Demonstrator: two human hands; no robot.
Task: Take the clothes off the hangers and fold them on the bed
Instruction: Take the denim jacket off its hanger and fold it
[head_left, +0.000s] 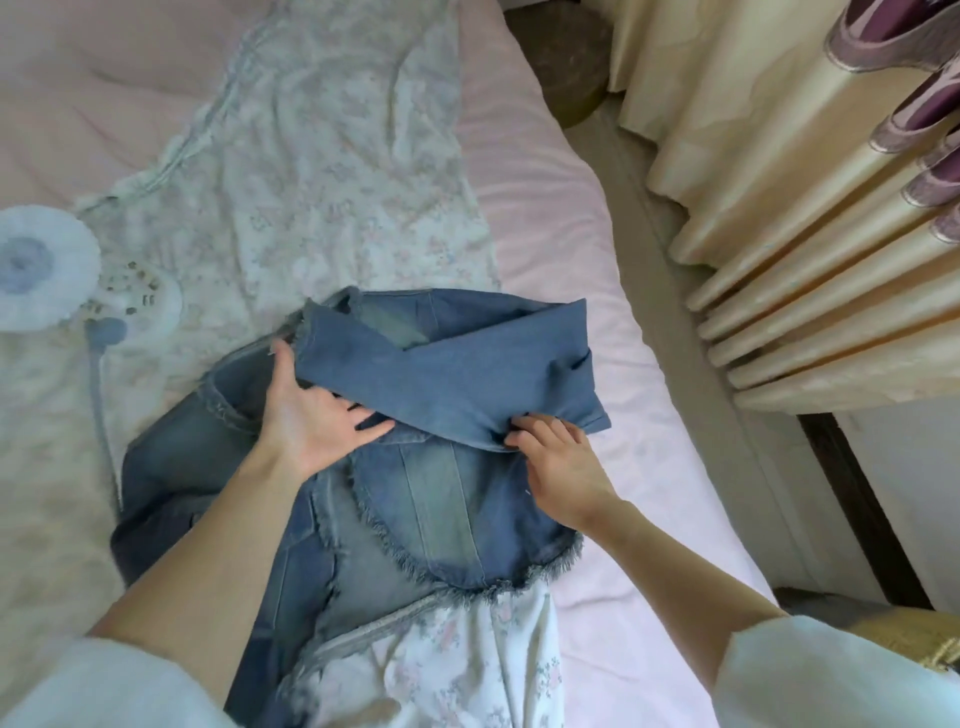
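The left hand (311, 415) lies palm up with fingers straight and spread, slid under the folded-over sleeve (447, 379) of the denim jacket (441, 499), the thumb resting along the sleeve's frayed cuff edge; it supports the fold rather than gripping it. The right hand (561, 462) has its fingers curled onto the sleeve's lower fold line near the shoulder, apparently pinching the cloth, though the fingertips are partly hidden by the fabric. Judged from this, the sleeve is being laid across the jacket's back and held at both ends so the crease sets straight. The jacket lies flat on the bed (571, 249), back panel up, no hanger seen in it. The denim is mid-blue, stiff enough to hold a tube shape in the sleeve, with faded vertical seam panels and raw fringed edges at hem, yoke and cuff. Beneath and beyond it lies a pale floral garment (322, 171), thin, creased, with a gathered trim. The bed cover is smooth pink. A white fan (47, 270) lies at the left; pleated cream curtains (779, 208) hang at the right.
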